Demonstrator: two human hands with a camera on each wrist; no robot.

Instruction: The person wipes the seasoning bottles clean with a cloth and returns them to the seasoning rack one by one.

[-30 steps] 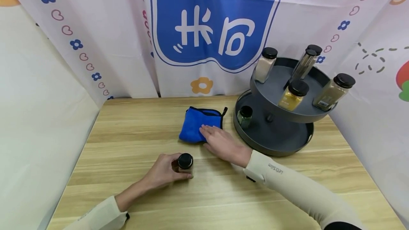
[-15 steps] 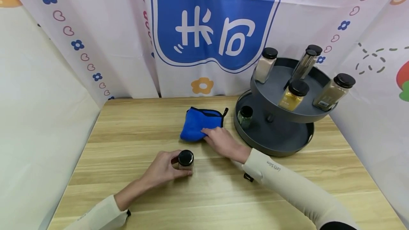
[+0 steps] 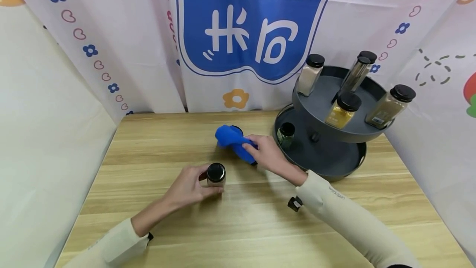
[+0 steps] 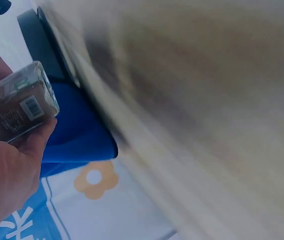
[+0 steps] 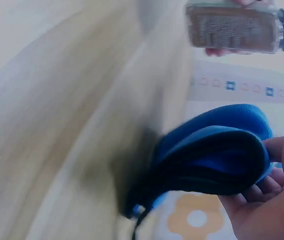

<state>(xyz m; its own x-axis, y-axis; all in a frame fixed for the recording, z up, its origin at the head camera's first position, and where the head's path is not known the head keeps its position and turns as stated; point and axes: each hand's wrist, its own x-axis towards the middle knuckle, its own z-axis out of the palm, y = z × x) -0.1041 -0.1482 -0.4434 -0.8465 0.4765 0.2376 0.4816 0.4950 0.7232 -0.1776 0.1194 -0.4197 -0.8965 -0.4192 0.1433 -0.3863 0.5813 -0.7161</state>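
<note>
My left hand [image 3: 187, 187] grips a glass jar [image 3: 216, 175] with a black lid around its sides. In the left wrist view the jar [image 4: 22, 102] shows brown contents and a barcode label, its base visible above the table surface. My right hand [image 3: 269, 153] pinches a blue cloth [image 3: 238, 143] with black edging, to the right of and behind the jar. Folded over on itself, the cloth [image 5: 207, 150] appears in the right wrist view between thumb and fingers, a dark loop hanging at its lower end.
A dark two-tier round rack [image 3: 323, 152] stands at the back right. Several black-lidded jars are on its upper tier, among them a yellow one [image 3: 340, 113]; a small green jar [image 3: 286, 135] sits on the lower tier. A printed curtain [image 3: 148, 53] hangs behind the wooden table [image 3: 148, 148].
My right hand has gone from lying flat on the cloth to pinching it, and the cloth has lifted and bunched. My left hand has moved slightly away from me with the jar.
</note>
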